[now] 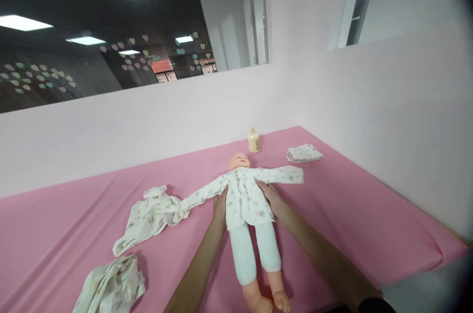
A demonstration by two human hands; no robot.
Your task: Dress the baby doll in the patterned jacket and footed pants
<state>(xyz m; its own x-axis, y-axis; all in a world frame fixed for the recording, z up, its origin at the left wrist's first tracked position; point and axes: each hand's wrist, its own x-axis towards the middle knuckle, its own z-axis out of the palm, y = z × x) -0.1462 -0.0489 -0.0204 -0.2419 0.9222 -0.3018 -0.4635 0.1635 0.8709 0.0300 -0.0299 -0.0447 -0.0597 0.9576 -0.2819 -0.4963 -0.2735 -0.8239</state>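
Observation:
A baby doll (240,160) lies on its back on the pink-covered table, its head toward the wall and bare feet toward me. It wears a white printed baby shirt (244,202) with long sleeves spread to both sides, and pale leggings (244,254). My left hand (220,207) is closed against the left side of the torso, thumb uppermost, its other fingers mostly hidden. On the opposite side, my right hand (271,197) holds the torso, fingertips on the shirt's chest. Both the doll's hands are hidden inside the sleeves.
Crumpled printed baby clothing (151,217) touches the left sleeve's end; another crumpled garment (111,286) lies nearer me. A cream pump bottle (254,141) stands beyond the head, and a folded printed cloth (304,153) lies at right. White walls border the pink sheet (354,219).

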